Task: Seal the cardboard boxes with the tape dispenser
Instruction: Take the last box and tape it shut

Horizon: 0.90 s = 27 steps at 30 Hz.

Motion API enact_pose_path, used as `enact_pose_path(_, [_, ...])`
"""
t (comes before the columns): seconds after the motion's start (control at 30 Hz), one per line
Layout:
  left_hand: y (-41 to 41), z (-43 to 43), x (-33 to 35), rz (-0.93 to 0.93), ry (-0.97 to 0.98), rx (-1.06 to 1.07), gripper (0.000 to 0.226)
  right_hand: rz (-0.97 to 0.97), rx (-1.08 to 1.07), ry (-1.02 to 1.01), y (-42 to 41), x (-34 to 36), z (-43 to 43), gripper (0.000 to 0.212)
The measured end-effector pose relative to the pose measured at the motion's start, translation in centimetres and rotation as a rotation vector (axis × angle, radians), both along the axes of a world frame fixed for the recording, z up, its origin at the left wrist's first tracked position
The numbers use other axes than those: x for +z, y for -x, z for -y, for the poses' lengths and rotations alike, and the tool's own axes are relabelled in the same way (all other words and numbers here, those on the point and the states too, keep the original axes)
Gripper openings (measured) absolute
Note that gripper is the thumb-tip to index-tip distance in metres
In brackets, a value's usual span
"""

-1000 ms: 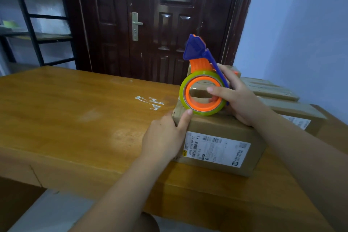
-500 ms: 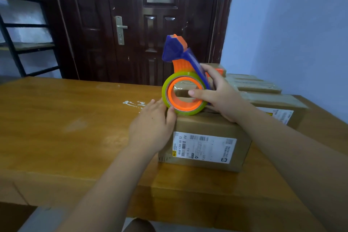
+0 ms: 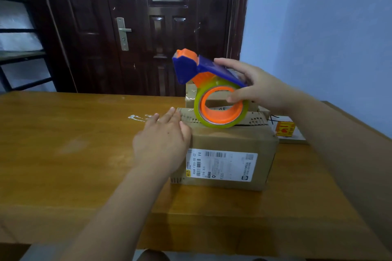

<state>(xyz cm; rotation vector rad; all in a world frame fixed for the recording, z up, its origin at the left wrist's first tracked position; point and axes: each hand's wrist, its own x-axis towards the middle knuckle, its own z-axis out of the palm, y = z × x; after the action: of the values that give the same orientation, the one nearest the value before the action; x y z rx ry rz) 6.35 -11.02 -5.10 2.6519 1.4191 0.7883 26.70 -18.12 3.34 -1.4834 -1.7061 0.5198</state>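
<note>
Apparent step: positioning. The right hand (image 3: 261,89) is gripping the dispenser (image 3: 212,91) over the box (image 3: 229,140); the left hand (image 3: 163,144), flat, is bracing the box's left edge. Next, likely: lowering the dispenser onto the box's top.

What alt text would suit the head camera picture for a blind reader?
A person's right hand grips an orange and blue tape dispenser over the top of a labelled cardboard box on a wooden table, while the left hand lies flat against the box's left side. A second box and a dark door are behind.
</note>
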Motion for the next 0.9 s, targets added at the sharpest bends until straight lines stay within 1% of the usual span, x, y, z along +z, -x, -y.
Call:
enact_pose_path(0.07, [0.0,0.1,0.0,-0.043,-0.002,0.010,0.052,0.054,0.002,0.044,0.1,-0.3,0.4,0.077])
enact_pose_path(0.13, [0.2,-0.1,0.3,-0.148,-0.063,0.032,0.054,0.108,-0.040,0.073,0.3,-0.4,0.4,0.078])
enact_pose_path(0.2, [0.0,-0.2,0.8,-0.232,-0.156,0.033,0.055,0.153,-0.093,0.088,0.5,-0.1,0.3,0.071])
enact_pose_path(0.23, [-0.3,-0.3,1.2,-0.233,-0.171,0.000,0.055,0.164,-0.113,0.094,0.7,0.1,0.2,0.065])
enact_pose_path(0.3, [-0.9,-0.6,1.6,-0.177,-0.095,-0.114,0.057,0.158,-0.128,0.096,0.9,0.4,0.4,0.052])
enact_pose_path(0.33, [-1.0,-0.7,1.7,-0.138,0.001,-0.189,0.057,0.156,-0.130,0.085,1.1,0.5,0.5,0.048])
enact_pose_path(0.4, [-0.8,-0.5,1.8,-0.072,0.168,-0.307,0.057,0.165,-0.142,0.041,1.5,0.5,0.6,0.056])
enact_pose_path(0.43, [-0.7,-0.4,1.7,-0.068,0.184,-0.322,0.067,0.168,-0.153,0.008,1.7,0.4,0.6,0.060])
enact_pose_path(0.5, [-0.7,0.0,1.3,-0.114,0.108,-0.275,0.099,0.166,-0.173,-0.061,1.9,0.0,0.6,0.061])
enact_pose_path(0.53, [-0.9,0.1,1.2,-0.142,0.062,-0.248,0.107,0.158,-0.180,-0.084,1.7,-0.2,0.5,0.061])
enact_pose_path(0.57, [-1.0,0.2,1.2,-0.157,0.040,-0.231,0.110,0.142,-0.177,-0.096,1.5,-0.3,0.5,0.061])
enact_pose_path(0.63, [-1.0,0.2,1.2,-0.154,0.043,-0.231,0.111,0.082,-0.130,-0.092,1.0,-0.5,0.5,0.061])
enact_pose_path(0.7, [-1.0,0.3,1.1,-0.156,0.064,-0.228,0.110,0.024,-0.052,-0.069,0.7,-0.5,0.7,0.065])
enact_pose_path(0.77, [-1.1,0.4,1.1,-0.151,0.104,-0.206,0.107,0.029,0.001,-0.050,0.8,-0.2,0.8,0.066])
enact_pose_path(0.9, [-1.7,0.5,1.2,-0.159,0.140,-0.187,0.086,0.051,0.003,-0.055,0.5,0.2,0.9,0.063])
